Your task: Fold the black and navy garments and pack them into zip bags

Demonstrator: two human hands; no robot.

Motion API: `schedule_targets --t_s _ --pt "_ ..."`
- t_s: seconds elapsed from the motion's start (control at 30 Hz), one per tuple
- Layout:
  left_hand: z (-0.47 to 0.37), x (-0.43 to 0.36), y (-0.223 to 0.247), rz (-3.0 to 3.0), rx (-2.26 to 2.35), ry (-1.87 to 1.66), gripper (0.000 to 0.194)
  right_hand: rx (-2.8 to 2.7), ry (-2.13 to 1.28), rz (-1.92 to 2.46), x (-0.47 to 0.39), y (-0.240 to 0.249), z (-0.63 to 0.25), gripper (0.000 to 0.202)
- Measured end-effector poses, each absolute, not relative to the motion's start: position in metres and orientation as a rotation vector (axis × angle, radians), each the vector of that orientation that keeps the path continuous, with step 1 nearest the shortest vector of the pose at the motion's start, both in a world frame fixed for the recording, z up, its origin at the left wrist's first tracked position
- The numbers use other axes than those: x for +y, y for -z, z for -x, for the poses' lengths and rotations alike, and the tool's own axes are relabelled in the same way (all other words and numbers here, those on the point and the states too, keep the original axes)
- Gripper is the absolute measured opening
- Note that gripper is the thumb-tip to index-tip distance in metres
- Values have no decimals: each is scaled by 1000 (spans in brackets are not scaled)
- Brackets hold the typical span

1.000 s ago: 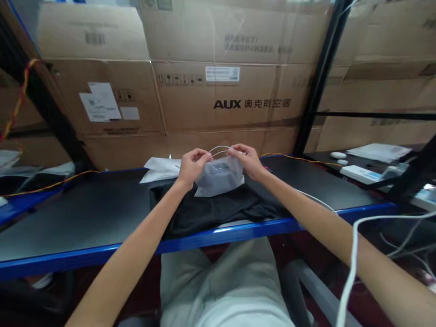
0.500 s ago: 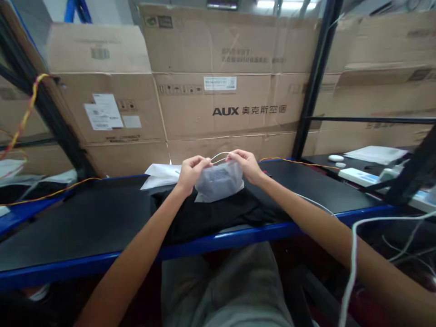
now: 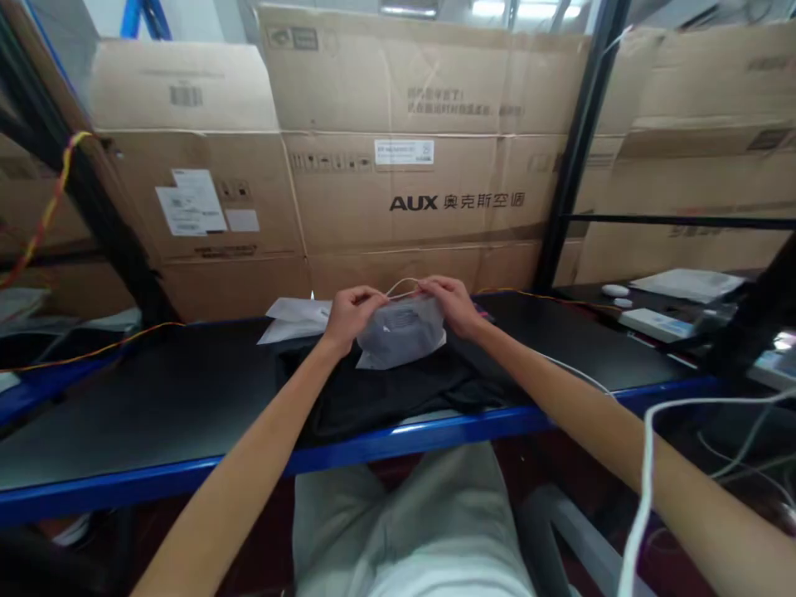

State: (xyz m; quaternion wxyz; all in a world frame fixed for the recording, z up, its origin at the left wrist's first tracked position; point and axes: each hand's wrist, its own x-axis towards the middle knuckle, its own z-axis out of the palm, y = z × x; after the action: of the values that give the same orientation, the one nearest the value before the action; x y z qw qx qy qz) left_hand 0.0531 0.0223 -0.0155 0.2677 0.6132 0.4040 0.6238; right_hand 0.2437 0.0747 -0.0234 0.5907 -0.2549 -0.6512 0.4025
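A translucent frosted plastic bag (image 3: pixel 403 333) with something dark inside stands over a black cloth (image 3: pixel 398 398) on the table. My left hand (image 3: pixel 356 317) pinches the left end of the bag's top edge. My right hand (image 3: pixel 453 303) pinches its right end, fingers closed. Between the two hands the bag's mouth is narrow, with its rear edge arching up a little. What is in the bag cannot be made out clearly. White sheets or bags (image 3: pixel 292 318) lie just left of my left hand.
Tall cardboard panels (image 3: pixel 423 99) stand behind the black table (image 3: pixel 155 398) with its blue edge. A white cable (image 3: pixel 647 464) crosses in front of my right forearm. White boxes (image 3: pixel 656 323) sit on the right-hand surface, beyond a black post (image 3: pixel 575 141).
The gap at the bag's mouth has narrowed, as the front and rear edges come closer together. Both hands keep their hold and have barely moved.
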Motion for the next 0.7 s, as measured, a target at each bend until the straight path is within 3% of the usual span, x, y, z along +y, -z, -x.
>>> schedule_targets --t_s 0.4,0.7 --pt "-50 24 17 -1726 1064 -1657 17 -1474 -1028 583 75 24 -245 20" --pt "-51 24 19 -1795 1061 -1632 22 -1314 -1173 585 67 21 -241 42"
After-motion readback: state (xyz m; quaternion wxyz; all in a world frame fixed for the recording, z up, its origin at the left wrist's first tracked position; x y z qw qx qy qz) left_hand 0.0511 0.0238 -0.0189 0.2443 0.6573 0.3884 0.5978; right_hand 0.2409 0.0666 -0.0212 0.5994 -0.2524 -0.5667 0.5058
